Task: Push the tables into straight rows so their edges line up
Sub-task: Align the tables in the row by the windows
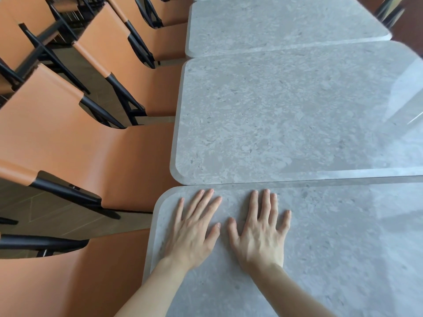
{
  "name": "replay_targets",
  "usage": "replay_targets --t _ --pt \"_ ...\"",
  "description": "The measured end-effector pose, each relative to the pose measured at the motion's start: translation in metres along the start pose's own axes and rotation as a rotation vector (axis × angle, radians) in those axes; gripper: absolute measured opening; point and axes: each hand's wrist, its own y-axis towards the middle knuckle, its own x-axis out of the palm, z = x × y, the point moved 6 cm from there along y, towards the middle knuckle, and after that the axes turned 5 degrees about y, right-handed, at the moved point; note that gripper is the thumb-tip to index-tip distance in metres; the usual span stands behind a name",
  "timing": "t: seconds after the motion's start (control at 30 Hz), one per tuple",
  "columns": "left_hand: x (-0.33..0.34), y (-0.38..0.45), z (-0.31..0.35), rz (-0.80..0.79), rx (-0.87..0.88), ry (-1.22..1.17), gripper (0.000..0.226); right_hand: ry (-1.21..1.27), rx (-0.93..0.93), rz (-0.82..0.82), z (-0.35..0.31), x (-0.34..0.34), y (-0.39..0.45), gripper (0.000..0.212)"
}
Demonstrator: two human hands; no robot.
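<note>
Right, I've got left hand (191,227) and right hand (259,227) pressed flat, fingers spread, gripping nothing, on the near tabletop (343,248) at six o'clock. It juts left of the next tabletop (286,122) at twelve; alignment probably unfinished.

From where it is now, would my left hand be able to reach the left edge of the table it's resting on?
Probably yes. The left hand lies flat on the nearest table, close to its left edge, with only bare tabletop between them.
</note>
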Motion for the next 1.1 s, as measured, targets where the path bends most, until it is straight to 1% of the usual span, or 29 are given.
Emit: replay_targets --t 0.23,0.33,0.53,0.7,0.8,0.87,0.97,1.03,1.1 --pt "-0.001 0.000 0.000 0.006 -0.001 -0.005 0.063 0.065 0.006 -0.047 -0.002 -0.003 -0.001 0.088" --pt "-0.001 0.000 0.000 0.016 0.000 -0.011 0.064 0.074 0.002 -0.095 -0.001 -0.003 0.000 0.089" --pt "-0.004 0.003 0.000 0.047 0.021 -0.003 0.065 0.151 0.017 -0.036 -0.003 -0.012 -0.001 0.088" --pt "0.001 0.001 0.000 0.083 0.019 -0.012 0.064 0.157 0.027 -0.008 0.000 -0.015 -0.003 0.090" --pt "0.001 0.001 0.002 0.088 0.019 0.004 0.068 0.130 -0.025 -0.012 -0.004 -0.018 -0.012 0.078" --pt "-0.001 0.001 0.005 0.057 0.038 0.021 0.075 0.129 -0.060 0.073 -0.012 -0.024 -0.030 0.073" --pt "-0.003 -0.001 0.005 0.016 0.034 0.022 0.079 0.144 0.000 0.162 -0.036 -0.024 -0.090 0.070" --pt "-0.005 -0.001 0.006 0.042 0.018 -0.005 0.079 0.196 0.075 0.160 -0.047 -0.011 -0.138 0.069" --pt "-0.004 0.000 0.006 0.056 0.019 0.006 0.079 0.198 0.127 0.102 -0.049 0.006 -0.169 0.075"
